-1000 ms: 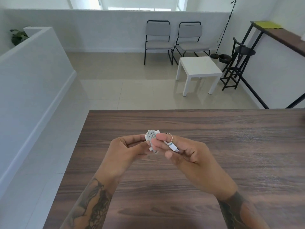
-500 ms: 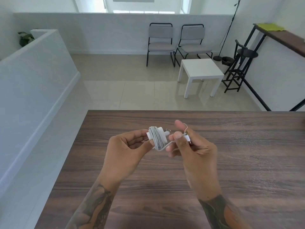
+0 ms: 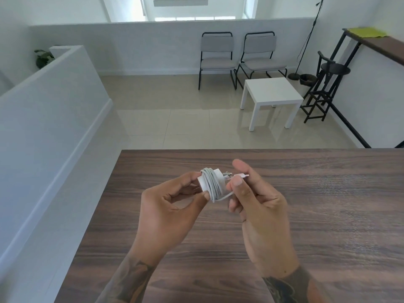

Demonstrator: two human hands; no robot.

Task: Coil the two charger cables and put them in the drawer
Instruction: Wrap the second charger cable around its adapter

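Above a dark wooden table [image 3: 328, 215], the left hand [image 3: 170, 206] pinches a white charger block [image 3: 204, 182] wound with its cable [image 3: 213, 184]. The right hand [image 3: 258, 204], at 3 o'clock of the block, pinches the cable's free plug end [image 3: 243, 176].

The dark wood-grain desk [image 3: 328, 215] lies bare on every side of the two hands, which meet above its middle, so there is open room to the left, right and far edge. Beyond that edge, a small white square side table [image 3: 271, 90] stands well apart on the tiled floor
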